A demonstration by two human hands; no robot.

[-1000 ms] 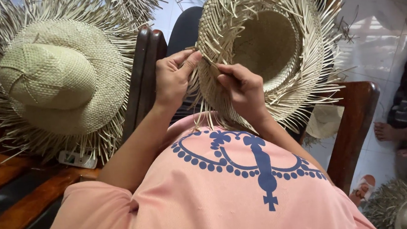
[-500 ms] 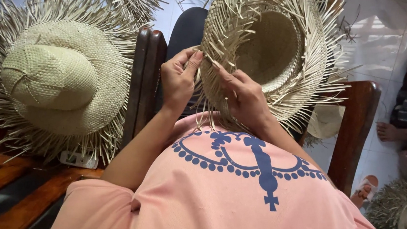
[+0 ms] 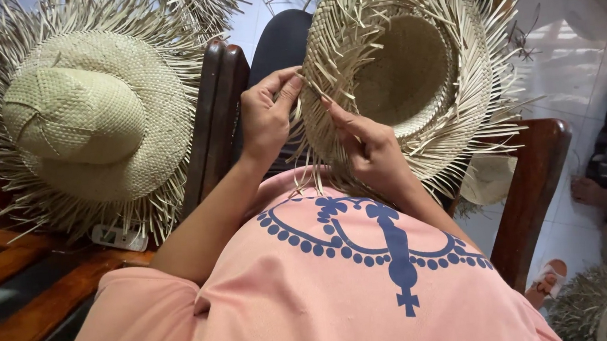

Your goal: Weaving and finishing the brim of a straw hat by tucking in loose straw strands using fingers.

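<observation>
we hold the straw hat above our lap, hollow side facing us | left hand fingers pinched on loose strands at its brim edge | right hand fingers clamped on the brim just beside | second straw hat lies on the wooden chair to our left

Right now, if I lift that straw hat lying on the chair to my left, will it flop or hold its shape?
The finished straw hat probably keeps its shape: its crown stands domed and tightly woven. It likely feels light, being thin straw. The loose fringe sticking out around the brim looks brittle and may snag or bend.
</observation>
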